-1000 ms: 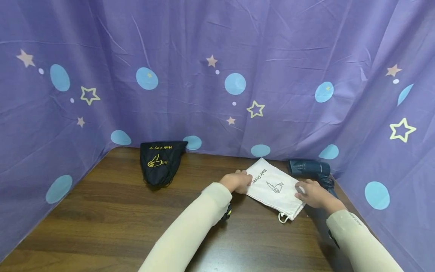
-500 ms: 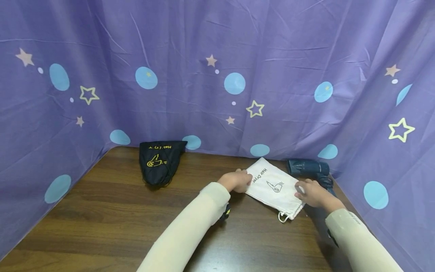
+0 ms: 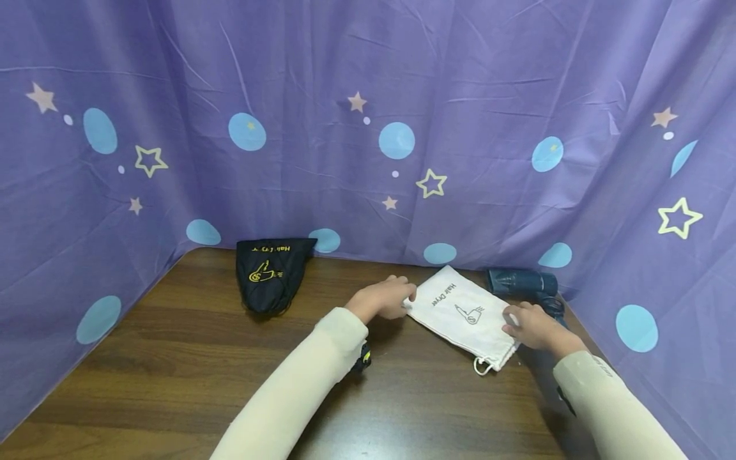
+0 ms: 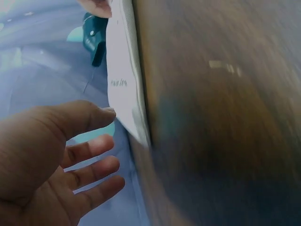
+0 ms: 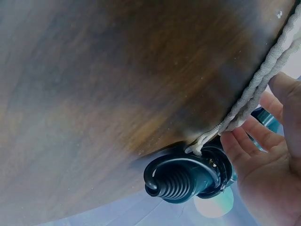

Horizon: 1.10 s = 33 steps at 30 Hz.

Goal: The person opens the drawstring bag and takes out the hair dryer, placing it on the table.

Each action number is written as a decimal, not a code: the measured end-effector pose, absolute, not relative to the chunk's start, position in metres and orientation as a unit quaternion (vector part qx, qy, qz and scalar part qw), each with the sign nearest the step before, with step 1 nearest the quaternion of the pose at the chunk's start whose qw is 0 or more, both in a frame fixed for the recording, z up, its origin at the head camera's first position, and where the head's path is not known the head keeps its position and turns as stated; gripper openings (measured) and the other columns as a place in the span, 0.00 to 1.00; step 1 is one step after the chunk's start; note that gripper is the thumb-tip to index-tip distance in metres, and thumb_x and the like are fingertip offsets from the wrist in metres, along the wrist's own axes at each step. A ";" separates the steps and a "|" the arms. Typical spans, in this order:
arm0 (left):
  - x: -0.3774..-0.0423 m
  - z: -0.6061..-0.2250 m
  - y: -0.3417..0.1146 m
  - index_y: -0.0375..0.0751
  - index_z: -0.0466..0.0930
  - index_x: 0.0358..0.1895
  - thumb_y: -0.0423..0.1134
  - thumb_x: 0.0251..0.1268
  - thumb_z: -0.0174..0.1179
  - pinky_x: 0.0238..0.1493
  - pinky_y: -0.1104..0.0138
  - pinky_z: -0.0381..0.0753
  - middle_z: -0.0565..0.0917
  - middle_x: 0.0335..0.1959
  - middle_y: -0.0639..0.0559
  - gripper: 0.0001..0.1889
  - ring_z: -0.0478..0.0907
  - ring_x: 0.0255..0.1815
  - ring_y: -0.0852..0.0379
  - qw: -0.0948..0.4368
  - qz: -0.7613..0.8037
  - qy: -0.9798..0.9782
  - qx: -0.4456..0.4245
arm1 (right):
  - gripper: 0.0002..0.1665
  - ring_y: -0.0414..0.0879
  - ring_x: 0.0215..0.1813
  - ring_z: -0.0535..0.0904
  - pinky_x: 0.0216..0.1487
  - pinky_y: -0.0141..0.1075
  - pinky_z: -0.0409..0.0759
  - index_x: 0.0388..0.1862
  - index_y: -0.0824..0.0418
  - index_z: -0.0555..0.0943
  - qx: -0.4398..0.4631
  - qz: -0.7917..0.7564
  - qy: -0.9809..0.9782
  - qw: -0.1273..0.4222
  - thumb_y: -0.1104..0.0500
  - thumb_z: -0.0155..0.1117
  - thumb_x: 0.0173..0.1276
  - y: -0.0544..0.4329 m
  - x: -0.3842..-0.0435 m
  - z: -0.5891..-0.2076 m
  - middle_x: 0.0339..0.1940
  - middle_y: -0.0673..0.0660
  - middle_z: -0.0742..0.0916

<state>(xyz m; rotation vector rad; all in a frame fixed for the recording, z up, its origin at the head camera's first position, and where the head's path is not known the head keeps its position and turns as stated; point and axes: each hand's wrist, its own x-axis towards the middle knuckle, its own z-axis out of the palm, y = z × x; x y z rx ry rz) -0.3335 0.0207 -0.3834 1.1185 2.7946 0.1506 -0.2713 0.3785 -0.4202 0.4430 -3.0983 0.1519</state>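
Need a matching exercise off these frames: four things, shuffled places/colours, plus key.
Things:
1. white bag
2. dryer
3. curtain
4. black bag

Places/colours:
A. purple, with stars and blue dots
B. back left of the table
C. between the left hand and the right hand
D. back right of the table, dark blue-green

Pairs: 1-C, 2-D, 3-A, 4-B
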 end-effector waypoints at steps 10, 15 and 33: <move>-0.339 -0.381 -0.027 0.45 0.77 0.61 0.39 0.74 0.61 0.61 0.57 0.74 0.75 0.59 0.49 0.16 0.69 0.61 0.49 0.057 0.080 0.937 0.336 | 0.23 0.74 0.59 0.75 0.59 0.67 0.72 0.59 0.70 0.79 0.123 0.052 -0.991 -0.018 0.55 0.65 0.73 0.384 -0.275 -0.424 0.53 0.73 0.81; -0.339 -0.379 -0.048 0.42 0.77 0.62 0.39 0.73 0.61 0.62 0.55 0.73 0.75 0.58 0.46 0.17 0.70 0.60 0.47 0.038 0.095 0.941 0.324 | 0.24 0.74 0.59 0.74 0.59 0.68 0.71 0.59 0.69 0.78 0.118 0.052 -0.991 -0.025 0.54 0.65 0.73 0.384 -0.276 -0.424 0.54 0.74 0.81; -0.336 -0.367 -0.125 0.40 0.76 0.62 0.40 0.74 0.60 0.58 0.48 0.74 0.75 0.59 0.42 0.18 0.70 0.60 0.42 -0.034 0.149 0.953 0.262 | 0.23 0.75 0.58 0.75 0.58 0.68 0.72 0.58 0.70 0.79 0.123 0.050 -0.991 -0.015 0.55 0.66 0.72 0.385 -0.274 -0.421 0.53 0.73 0.81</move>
